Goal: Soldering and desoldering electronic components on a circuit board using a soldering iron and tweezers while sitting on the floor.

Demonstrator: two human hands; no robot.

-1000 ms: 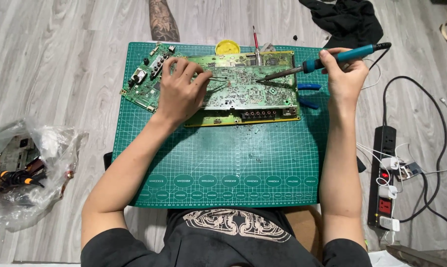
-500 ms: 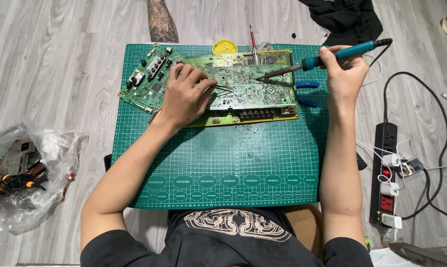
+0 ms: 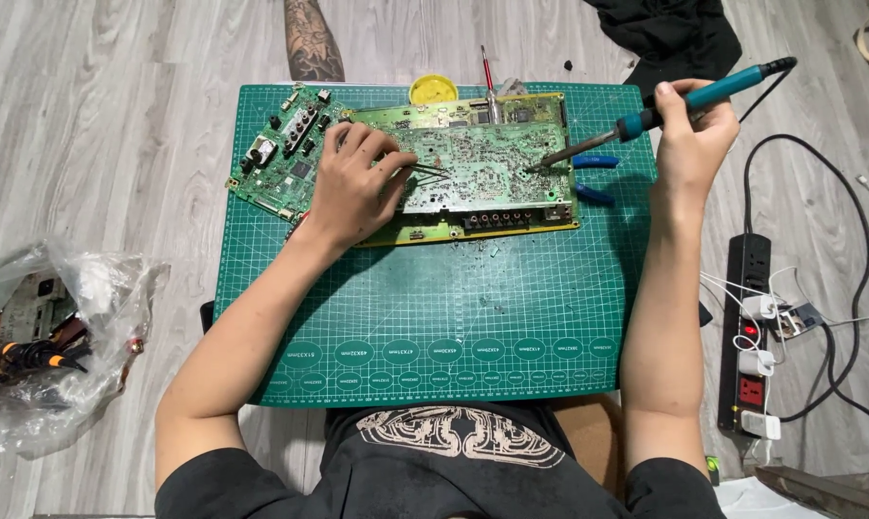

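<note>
Hands: tweezers (image 3: 425, 172), blue soldering iron (image 3: 689, 101), circuit board (image 3: 492, 168)

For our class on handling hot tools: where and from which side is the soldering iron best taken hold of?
Take the soldering iron by its teal handle, as the right hand does, coming from the right, cord end. The thin metal tip slants down-left onto the large circuit board, so the grip belongs well back from it.

A yellow round tin (image 3: 434, 89) sits at the green cutting mat's (image 3: 434, 327) far edge. Off its left edge lies a clear plastic bag (image 3: 55, 336), perhaps holding tools; off its right edge, a power strip (image 3: 750, 327).
</note>
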